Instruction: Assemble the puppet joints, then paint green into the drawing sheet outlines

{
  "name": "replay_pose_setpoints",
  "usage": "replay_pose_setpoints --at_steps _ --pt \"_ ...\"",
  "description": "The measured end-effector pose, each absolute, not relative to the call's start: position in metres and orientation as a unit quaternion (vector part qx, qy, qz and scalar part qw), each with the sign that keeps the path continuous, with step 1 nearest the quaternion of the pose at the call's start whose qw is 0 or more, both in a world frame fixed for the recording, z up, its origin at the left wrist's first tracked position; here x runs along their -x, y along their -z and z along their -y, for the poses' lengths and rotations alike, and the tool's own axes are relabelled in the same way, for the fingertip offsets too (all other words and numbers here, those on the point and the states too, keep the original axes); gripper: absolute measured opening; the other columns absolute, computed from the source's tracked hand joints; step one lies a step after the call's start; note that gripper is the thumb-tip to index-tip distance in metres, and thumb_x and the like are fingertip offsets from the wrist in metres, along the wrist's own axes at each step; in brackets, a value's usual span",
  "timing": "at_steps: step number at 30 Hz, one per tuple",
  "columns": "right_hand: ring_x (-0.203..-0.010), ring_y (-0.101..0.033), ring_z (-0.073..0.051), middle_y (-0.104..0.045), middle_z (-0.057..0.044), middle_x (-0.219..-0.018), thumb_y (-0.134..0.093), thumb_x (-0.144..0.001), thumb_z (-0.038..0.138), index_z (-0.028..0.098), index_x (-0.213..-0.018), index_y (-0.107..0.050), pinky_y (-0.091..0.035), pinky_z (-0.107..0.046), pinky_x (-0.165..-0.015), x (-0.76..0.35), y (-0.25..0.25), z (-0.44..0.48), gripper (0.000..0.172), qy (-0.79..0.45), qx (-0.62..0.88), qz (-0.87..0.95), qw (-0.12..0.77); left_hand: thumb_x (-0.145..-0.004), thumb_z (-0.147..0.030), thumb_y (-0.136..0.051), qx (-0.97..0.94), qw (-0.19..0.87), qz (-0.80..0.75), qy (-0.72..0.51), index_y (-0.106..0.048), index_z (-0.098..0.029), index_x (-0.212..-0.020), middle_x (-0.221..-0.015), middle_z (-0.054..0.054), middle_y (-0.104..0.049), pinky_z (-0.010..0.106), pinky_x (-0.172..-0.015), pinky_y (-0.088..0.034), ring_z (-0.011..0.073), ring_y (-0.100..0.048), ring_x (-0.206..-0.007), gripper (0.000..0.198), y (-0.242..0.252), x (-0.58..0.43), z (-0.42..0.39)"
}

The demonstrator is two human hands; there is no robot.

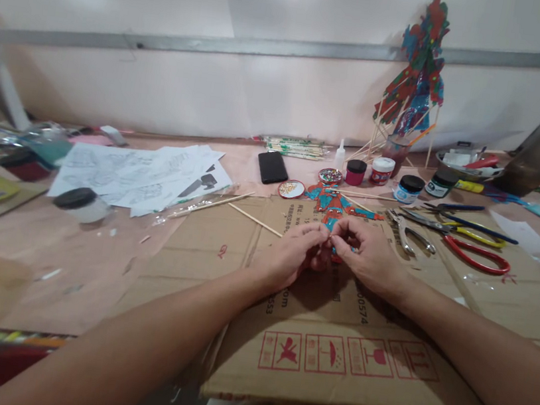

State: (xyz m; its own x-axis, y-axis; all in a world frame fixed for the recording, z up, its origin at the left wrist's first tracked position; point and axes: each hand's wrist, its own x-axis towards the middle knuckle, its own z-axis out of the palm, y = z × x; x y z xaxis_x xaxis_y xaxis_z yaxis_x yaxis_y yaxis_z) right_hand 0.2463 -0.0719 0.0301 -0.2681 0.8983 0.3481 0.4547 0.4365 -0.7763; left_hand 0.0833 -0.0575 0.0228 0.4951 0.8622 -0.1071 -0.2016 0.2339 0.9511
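Left hand (299, 250) and right hand (364, 251) are together over the cardboard (348, 391), fingers curled in, thumbs near the forefingers, tips meeting at the lower part of the orange-and-blue figure (333, 200). Can't tell if either is clamped on the figure or on something tiny (fingers block the contact point). Figure lies flat just beyond the hands, upper part in plain view, bits of its color showing under the fingers too. Two bead dishes next to it: white one (292, 189) to the left, mixed-color one (330, 175) behind. Silver pliers (410, 237) and red-handled cutters (476, 254) sit right of the right hand. Phone (272, 167) on the table (82, 283), back left of the figure.
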Motion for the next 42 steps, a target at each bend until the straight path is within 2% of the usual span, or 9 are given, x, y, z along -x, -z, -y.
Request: replay_pose_setpoints --at_steps 5,11,15,18,24,31,36,42 --pt "-0.063 -0.048 -0.012 -0.059 0.001 -0.072 -0.053 -0.087 0.024 0.02 -0.079 -0.054 -0.037 -0.025 -0.058 -0.246 -0.029 0.071 0.009 -0.287 0.462 0.73 0.414 -0.081 -0.043 -0.058 -0.637 0.552 -0.369 -0.392 -0.053 -0.019 -0.07 -0.061 -0.004 -0.052 0.023 -0.056 -0.036 0.0097 -0.044 -0.056 0.027 -0.026 -0.08 0.058" --pt "-0.066 -0.048 -0.013 -0.057 0.0 -0.074 -0.054 -0.087 0.024 0.02 -0.08 -0.054 -0.038 -0.026 -0.06 -0.246 -0.028 0.072 0.008 -0.258 0.464 0.74 0.413 -0.083 -0.031 -0.05 -0.725 0.41 -0.405 -0.377 -0.054 -0.019 -0.067 -0.061 -0.004 -0.049 0.024 -0.059 -0.035 0.0109 -0.043 -0.058 0.021 -0.029 -0.078 0.058" --pt "-0.065 -0.047 -0.013 -0.057 0.0 -0.073 -0.053 -0.086 0.02 0.02 -0.08 -0.053 -0.037 -0.026 -0.06 -0.246 -0.027 0.072 0.006 -0.231 0.463 0.763 0.387 -0.083 -0.025 -0.049 -0.798 0.289 -0.408 -0.336 -0.058 -0.019 -0.07 -0.064 -0.002 -0.053 0.025 -0.063 -0.035 0.0126 -0.046 -0.062 0.017 -0.03 -0.074 0.058" --pt "-0.067 -0.047 -0.014 -0.058 -0.001 -0.075 -0.052 -0.087 0.02 0.02 -0.081 -0.053 -0.037 -0.026 -0.062 -0.247 -0.026 0.071 0.006 -0.215 0.466 0.77 0.379 -0.085 -0.024 -0.048 -0.826 0.25 -0.403 -0.305 -0.06 -0.019 -0.074 -0.068 -0.001 -0.058 0.025 -0.064 -0.036 0.0138 -0.049 -0.064 0.018 -0.03 -0.071 0.057" --pt "-0.07 -0.049 -0.015 -0.059 -0.002 -0.078 -0.05 -0.091 0.022 0.021 -0.081 -0.051 -0.038 -0.028 -0.065 -0.247 -0.026 0.072 0.011 -0.195 0.465 0.771 0.39 -0.087 -0.029 -0.046 -0.803 0.321 -0.399 -0.305 -0.061 -0.018 -0.073 -0.064 -0.002 -0.057 0.025 -0.06 -0.036 0.0139 -0.049 -0.062 0.023 -0.03 -0.072 0.053" --pt "-0.071 -0.051 -0.016 -0.059 -0.002 -0.078 -0.051 -0.089 0.02 0.022 -0.082 -0.05 -0.039 -0.029 -0.067 -0.245 -0.024 0.075 0.008 -0.157 0.444 0.788 0.397 -0.08 -0.028 -0.046 -0.761 0.388 -0.41 -0.32 -0.051 -0.018 -0.058 -0.053 -0.005 -0.043 0.024 -0.054 -0.03 0.0108 -0.039 -0.054 0.025 -0.034 -0.073 0.056" --pt "-0.07 -0.052 -0.016 -0.06 -0.003 -0.079 -0.05 -0.09 0.022 0.022 -0.084 -0.05 -0.04 -0.029 -0.067 -0.242 -0.022 0.079 0.005 -0.143 0.456 0.778 0.407 -0.078 -0.027 -0.046 -0.745 0.385 -0.421 -0.347 -0.053 -0.019 -0.059 -0.054 -0.004 -0.046 0.024 -0.055 -0.031 0.0113 -0.041 -0.055 0.022 -0.034 -0.075 0.059" --pt "-0.069 -0.052 -0.016 -0.06 -0.002 -0.078 -0.051 -0.089 0.023 0.022 -0.088 -0.052 -0.041 -0.029 -0.066 -0.239 -0.021 0.083 0.001 -0.124 0.486 0.757 0.419 -0.076 -0.028 -0.046 -0.685 0.444 -0.43 -0.385 -0.056 -0.019 -0.06 -0.058 -0.003 -0.053 0.024 -0.057 -0.037 0.0124 -0.046 -0.058 0.02 -0.034 -0.08 0.065"
